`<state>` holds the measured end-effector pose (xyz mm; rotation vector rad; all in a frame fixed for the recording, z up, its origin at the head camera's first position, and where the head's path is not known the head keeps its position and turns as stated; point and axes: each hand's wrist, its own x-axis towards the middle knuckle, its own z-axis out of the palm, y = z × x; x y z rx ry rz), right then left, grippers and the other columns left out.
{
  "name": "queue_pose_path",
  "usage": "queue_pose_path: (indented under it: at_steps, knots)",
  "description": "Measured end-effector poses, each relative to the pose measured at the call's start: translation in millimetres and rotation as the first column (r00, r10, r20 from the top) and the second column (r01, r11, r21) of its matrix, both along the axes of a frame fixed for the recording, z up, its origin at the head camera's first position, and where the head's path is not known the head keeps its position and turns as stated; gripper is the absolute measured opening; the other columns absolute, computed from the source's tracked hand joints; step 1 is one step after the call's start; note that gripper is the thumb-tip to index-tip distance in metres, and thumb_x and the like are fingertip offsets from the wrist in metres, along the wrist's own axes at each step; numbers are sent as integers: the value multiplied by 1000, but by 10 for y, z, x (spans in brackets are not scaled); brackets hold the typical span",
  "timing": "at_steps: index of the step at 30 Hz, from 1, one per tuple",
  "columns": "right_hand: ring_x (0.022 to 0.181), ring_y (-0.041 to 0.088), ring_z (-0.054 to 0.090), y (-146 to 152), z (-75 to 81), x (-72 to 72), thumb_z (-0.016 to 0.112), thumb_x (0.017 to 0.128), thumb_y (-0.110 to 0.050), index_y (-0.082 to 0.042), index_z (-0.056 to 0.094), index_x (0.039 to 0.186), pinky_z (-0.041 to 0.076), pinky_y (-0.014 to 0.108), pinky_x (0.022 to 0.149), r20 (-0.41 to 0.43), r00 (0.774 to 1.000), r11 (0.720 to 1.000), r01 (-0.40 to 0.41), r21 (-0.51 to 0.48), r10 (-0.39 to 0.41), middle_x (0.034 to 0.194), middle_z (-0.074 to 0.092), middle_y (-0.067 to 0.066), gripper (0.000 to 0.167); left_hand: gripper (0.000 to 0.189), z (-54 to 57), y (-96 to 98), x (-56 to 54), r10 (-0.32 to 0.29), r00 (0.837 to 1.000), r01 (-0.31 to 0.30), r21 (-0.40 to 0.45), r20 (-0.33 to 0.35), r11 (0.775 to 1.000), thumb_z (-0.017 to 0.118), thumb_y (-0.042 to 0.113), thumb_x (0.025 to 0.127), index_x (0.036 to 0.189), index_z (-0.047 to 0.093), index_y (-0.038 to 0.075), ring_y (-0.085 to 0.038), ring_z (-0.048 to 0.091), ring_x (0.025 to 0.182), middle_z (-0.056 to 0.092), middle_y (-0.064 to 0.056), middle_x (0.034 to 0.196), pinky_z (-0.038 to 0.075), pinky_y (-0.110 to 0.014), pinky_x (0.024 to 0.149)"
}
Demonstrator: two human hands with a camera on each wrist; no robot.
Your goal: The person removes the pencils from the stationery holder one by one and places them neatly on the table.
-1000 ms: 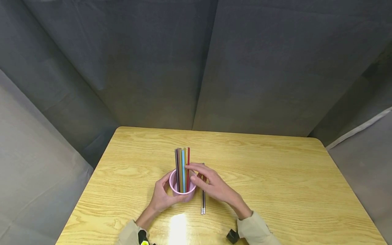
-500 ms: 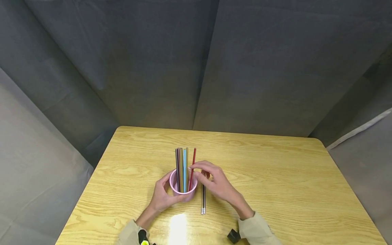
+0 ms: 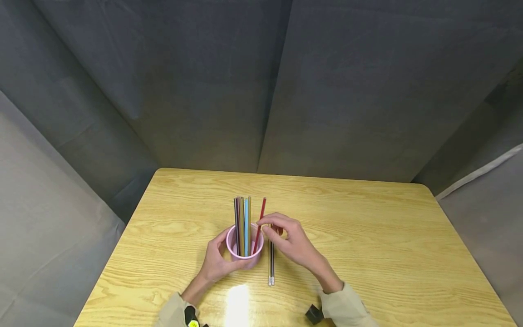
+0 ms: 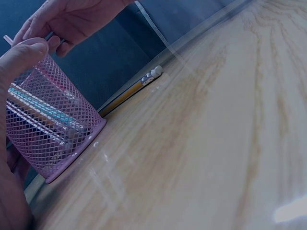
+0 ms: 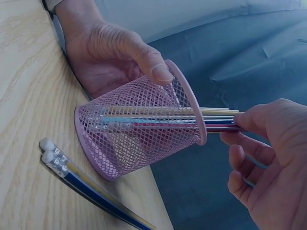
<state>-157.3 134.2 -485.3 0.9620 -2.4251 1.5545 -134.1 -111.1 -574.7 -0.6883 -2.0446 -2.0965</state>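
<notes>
A pink mesh pencil cup [image 3: 254,262] stands upright on the table, and my left hand [image 3: 215,263] grips its side, thumb near the rim. Several pencils stand inside, among them a light blue pencil [image 3: 246,218], leaning together toward the left. A red pencil [image 3: 262,211] leans right, apart from that bunch, its lower end inside the cup. Thumb and index finger of my right hand [image 3: 293,240] pinch it just above the rim. The right wrist view shows the pencils' eraser ends down in the cup [image 5: 139,148].
Two pencils [image 3: 271,270] lie side by side on the wooden table [image 3: 367,236], just right of the cup, eraser ends toward me. Their white erasers [image 5: 47,149] show in the right wrist view. Grey curtains [image 3: 196,91] hang behind and beside the table.
My right hand has moved slightly right, and the red pencil has tilted right with it, away from the other pencils. My left hand and the cup have stayed in place.
</notes>
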Motion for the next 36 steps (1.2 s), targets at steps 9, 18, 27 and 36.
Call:
queue_pose_path:
  at_steps: [9,18,27,36]
  knots:
    - [82,11,59,12,71,19,65,102,-7,-16,75,119,53,24,68,-50,998,999,40,-25,-42,117,74,0,21,86,-7,1,-8,-4,1000,4,1,-18,1000,93,-2,67,145,57,1,-26,64,126,67,-19,136,51,-35,112]
    - [80,11,57,26,108,14,68,100,-4,-14,76,116,51,22,66,-98,994,997,45,-56,-50,112,75,1,20,86,-15,-2,0,7,1000,-7,-12,-4,1000,93,0,67,145,57,3,-25,64,126,67,-17,136,50,-35,113]
    - [77,11,56,73,168,-9,70,95,5,-12,77,108,47,20,64,-174,981,990,61,-128,-83,103,76,2,22,87,-12,-8,7,0,1000,0,-14,-1,1000,93,0,67,146,57,4,-25,63,126,67,-17,136,49,-35,114]
    - [72,11,54,122,231,-21,70,92,10,-9,77,106,46,18,63,-210,970,980,88,-180,-126,96,75,3,25,87,-18,-6,-1,0,1000,0,-10,-11,1000,92,-2,66,145,56,0,-25,64,126,67,-19,135,50,-34,113]
